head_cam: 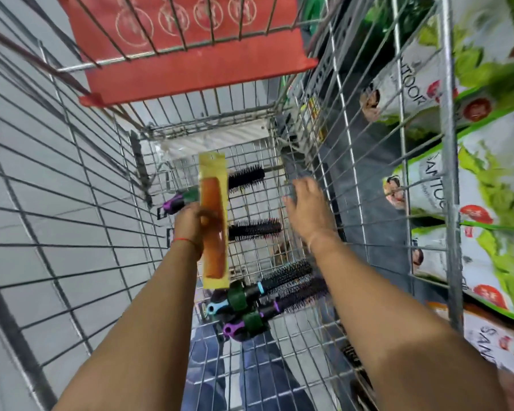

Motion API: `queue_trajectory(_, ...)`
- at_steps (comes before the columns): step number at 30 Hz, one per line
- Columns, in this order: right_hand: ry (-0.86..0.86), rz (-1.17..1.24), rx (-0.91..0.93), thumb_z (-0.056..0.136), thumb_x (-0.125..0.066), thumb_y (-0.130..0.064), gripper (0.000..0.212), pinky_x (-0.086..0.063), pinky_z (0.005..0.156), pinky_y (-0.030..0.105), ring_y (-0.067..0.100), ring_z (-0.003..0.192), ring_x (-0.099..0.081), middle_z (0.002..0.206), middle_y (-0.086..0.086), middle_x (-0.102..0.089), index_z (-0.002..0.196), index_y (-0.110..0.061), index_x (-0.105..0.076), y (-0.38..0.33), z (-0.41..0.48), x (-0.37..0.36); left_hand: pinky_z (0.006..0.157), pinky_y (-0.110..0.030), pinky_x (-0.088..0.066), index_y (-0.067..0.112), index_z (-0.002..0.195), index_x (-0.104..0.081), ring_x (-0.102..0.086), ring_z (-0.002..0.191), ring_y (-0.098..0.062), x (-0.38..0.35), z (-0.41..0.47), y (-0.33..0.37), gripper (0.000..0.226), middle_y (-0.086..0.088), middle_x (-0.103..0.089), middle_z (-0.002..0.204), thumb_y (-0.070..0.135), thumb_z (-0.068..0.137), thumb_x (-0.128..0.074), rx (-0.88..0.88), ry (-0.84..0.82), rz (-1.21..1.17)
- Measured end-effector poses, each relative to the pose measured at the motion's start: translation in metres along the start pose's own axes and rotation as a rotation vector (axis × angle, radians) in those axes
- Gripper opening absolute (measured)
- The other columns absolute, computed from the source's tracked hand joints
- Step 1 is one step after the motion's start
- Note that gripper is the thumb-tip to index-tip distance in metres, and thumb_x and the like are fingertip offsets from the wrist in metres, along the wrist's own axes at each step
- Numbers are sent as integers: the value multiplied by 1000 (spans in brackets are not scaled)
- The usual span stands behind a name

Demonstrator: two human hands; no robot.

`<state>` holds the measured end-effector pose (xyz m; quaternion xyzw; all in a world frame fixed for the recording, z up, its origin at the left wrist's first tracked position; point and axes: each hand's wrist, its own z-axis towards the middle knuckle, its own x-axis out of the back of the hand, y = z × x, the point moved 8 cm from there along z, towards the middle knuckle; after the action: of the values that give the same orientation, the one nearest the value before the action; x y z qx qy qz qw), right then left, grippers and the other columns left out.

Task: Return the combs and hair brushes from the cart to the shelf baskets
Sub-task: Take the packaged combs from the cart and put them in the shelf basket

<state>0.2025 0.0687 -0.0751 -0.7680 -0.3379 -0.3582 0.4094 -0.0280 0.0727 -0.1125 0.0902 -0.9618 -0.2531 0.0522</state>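
Two bare hands reach down into a wire shopping cart [72, 203]. The left hand [190, 225] is closed around an orange comb [212, 226] sealed in a yellow packet [212, 161], gripping it near the middle so the packet stands upright above the cart floor; a thin red thread circles that wrist. No print on the packet can be read. The right hand [307, 207] is spread wide and empty, fingers splayed, hovering close to the cart's right wire wall.

Between the two hands, on the cart floor, lie two black round hair brushes: one [245, 177] beyond the fingertips, partly hidden behind the packet, with a purple handle end showing left of the left hand, and another [254, 229] level with the wrists. Below the right forearm, nearer the person, a bundle of round brushes [279, 292] lies together, with blue and purple handle ends and green bands. A white packaged item [214, 140] rests at the far end of the cart, beyond both hands.

Above the hands, the cart's red child-seat flap [190, 63] carries faint circular logos, too blurred to read. Right of the right hand, outside the wire, stand white-and-green packs [428, 179] with lettering reading "SANTOOR", partly cut off.
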Motion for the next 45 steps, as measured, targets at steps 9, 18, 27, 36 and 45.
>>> queue_trajectory(9,-245,-350,300,99,-29,-17,50,-16,119,44,21,146,-5,159,1,-5,146,-17,-12,-85,123,-25,45,-14,-29,13,59,-41,-43,35,-10,-20,26,33,30,6,-49,35,-5,83,-35,-41,36,-496)
queue_trajectory(18,-49,-686,403,92,-48,-14,45,-36,101,45,36,124,-44,134,18,-49,135,-10,-37,-85,132,-33,48,-19,-46,9,63,-48,-55,46,-13,-21,36,26,26,-2,-56,56,-9,81,-42,-47,-24,-532)
queue_trajectory(27,175,-234,152,88,-50,-8,25,-43,92,41,32,105,-56,111,14,-64,111,-10,-60,-51,47,22,50,-19,-37,16,68,-45,-49,44,-9,-39,6,35,31,2,-55,52,-4,91,-43,-175,-129,-161)
queue_trajectory(36,245,974,-424,83,-63,-8,10,-48,73,44,20,80,-51,90,20,-66,93,-6,-65,-6,-96,2,41,-15,-46,12,77,-55,-56,37,-11,-63,-81,35,16,5,-62,45,4,91,-50,-210,-364,90)
queue_trajectory(45,1039,1167,-245,80,-64,-2,31,-47,80,39,20,82,-59,87,15,-67,82,-33,-61,-36,-277,192,37,-8,-43,17,73,-48,-53,32,1,-144,-317,115,25,9,-60,40,9,95,-40,-442,-1117,89)
